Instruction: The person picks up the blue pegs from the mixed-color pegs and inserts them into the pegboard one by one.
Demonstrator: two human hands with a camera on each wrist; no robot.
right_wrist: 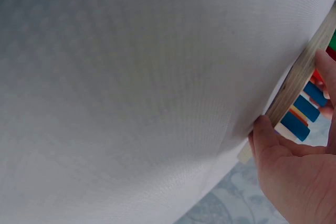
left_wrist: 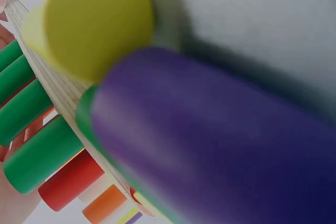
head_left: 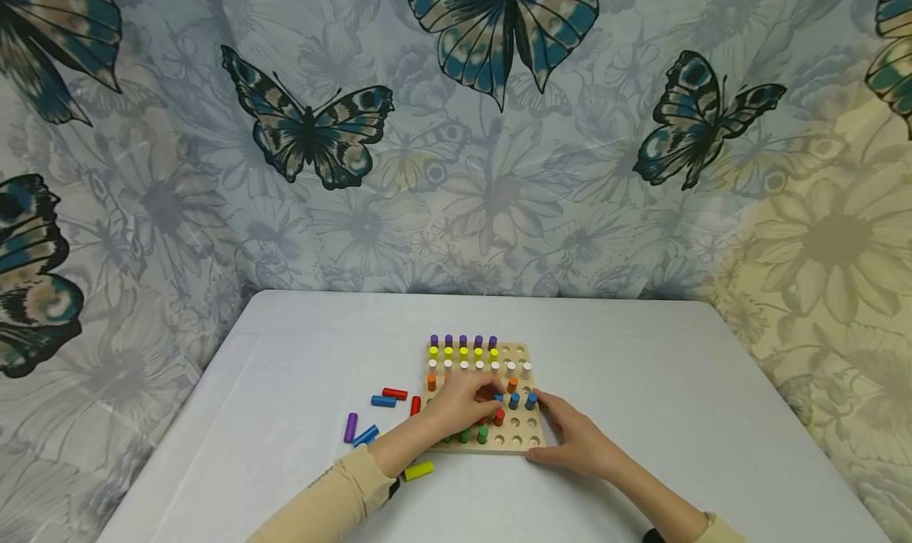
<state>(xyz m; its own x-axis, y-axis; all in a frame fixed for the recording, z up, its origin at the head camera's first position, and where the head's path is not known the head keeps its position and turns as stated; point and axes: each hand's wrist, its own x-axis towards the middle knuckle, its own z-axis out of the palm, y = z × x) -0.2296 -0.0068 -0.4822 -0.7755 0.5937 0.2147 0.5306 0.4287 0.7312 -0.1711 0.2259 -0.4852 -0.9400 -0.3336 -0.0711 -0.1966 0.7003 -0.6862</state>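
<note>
Two sleeves (head_left: 324,495) sit lowest; mid-frame, the left hand (head_left: 463,400) pinches one blue peg (head_left: 499,398); the right hand (head_left: 579,442), spread wide, touches one board (head_left: 525,431).

Your pale wooden pegboard (head_left: 523,431) lies flat on the white bench (head_left: 641,361); the blue cylindrical peg (head_left: 499,398) you pinch stands upright, right of centre.

No text, label, brand, number or sign can be read on the wooden pegboard (head_left: 526,431), the coloured pegs (head_left: 418,471), the bench (head_left: 641,369) or the butterfly-print backdrop (head_left: 499,238).
</note>
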